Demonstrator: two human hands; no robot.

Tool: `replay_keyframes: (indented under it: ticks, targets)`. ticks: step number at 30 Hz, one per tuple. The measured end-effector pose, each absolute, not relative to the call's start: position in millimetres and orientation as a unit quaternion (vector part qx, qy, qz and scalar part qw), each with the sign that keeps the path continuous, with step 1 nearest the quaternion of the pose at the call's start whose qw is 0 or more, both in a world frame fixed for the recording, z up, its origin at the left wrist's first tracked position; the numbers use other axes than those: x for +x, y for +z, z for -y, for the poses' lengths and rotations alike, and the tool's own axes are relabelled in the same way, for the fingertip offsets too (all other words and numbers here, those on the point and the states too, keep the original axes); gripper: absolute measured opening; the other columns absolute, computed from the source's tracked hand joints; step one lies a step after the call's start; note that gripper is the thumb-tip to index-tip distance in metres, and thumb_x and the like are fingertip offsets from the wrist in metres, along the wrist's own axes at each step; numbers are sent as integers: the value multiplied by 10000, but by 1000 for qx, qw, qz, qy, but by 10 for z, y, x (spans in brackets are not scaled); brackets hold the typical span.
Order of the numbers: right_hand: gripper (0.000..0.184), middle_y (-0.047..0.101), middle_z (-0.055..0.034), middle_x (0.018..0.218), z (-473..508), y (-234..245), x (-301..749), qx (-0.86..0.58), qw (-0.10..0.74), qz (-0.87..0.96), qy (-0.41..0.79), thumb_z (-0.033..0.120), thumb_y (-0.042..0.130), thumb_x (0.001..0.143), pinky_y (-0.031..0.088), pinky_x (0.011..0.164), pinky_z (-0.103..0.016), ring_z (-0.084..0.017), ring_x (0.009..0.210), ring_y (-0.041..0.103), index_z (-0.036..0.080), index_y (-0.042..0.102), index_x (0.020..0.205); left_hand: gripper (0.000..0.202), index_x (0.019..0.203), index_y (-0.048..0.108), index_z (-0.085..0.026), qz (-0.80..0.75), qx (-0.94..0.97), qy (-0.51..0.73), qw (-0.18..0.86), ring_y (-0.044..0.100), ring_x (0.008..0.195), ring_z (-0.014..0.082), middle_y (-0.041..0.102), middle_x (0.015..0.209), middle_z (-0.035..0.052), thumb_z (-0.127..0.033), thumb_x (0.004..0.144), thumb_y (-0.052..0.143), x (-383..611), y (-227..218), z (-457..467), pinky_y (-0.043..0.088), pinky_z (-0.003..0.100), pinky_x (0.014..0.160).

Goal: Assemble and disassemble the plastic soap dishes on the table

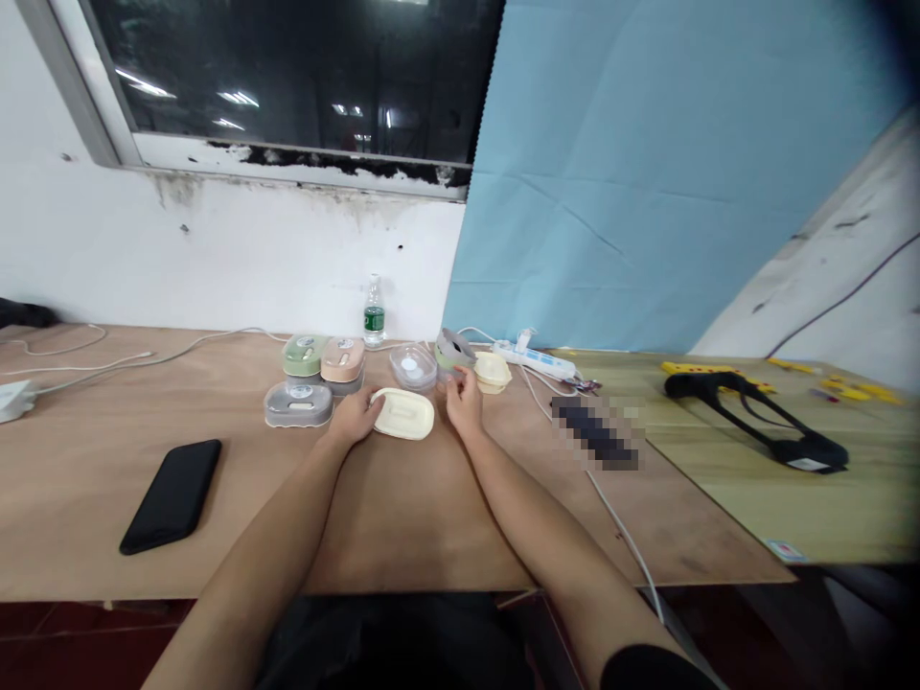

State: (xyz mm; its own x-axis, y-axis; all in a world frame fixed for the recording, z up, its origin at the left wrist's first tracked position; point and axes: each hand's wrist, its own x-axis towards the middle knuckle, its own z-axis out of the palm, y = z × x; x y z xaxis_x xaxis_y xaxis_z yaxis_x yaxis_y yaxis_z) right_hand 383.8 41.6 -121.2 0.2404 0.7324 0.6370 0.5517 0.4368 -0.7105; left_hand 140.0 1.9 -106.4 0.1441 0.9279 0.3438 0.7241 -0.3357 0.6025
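Observation:
A cream, rounded plastic lid [404, 415] lies low over the table, its left end held between the thumb and fingers of my left hand [356, 415]. My right hand [464, 402] has its fingers curled at the front edge of tilted grey and green lids [454, 351], which appear stacked. Just left of those lids is a clear plastic container [413, 366]. A cream container [493, 372] sits behind my right hand. To the left of my left hand are a green box [303, 355], a pink box [343, 358] and a grey box [298, 406], all lidded.
A water bottle [374, 311] stands by the wall. A black phone [171, 496] lies front left. A white power strip [536, 359] and cables run along the back right, near a pixelated dark object [595, 433]. A black strap-like frame [754, 422] rests far right.

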Motion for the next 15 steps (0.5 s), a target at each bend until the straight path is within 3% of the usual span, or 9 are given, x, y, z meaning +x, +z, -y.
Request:
replay_keyframes:
  ticks: [7, 15]
  targets:
    - [566, 619, -69, 874, -528, -1159, 4099, -529, 625, 571, 57, 518, 429, 870, 454, 744, -329, -193, 763, 570, 156, 435, 1306, 412, 1133, 604, -199, -545, 756, 322, 166, 650, 905, 230, 697, 1024, 80, -473, 893, 409, 1413, -1031, 13, 477, 302, 757]
    - [559, 647, -71, 907, -641, -1176, 4351, -543, 558, 626, 51, 513, 399, 897, 465, 769, -343, -202, 775, 596, 171, 439, 1337, 418, 1118, 609, -193, -535, 771, 307, 162, 643, 951, 238, 678, 1088, 97, -482, 890, 411, 1436, -1033, 17, 479, 314, 769]
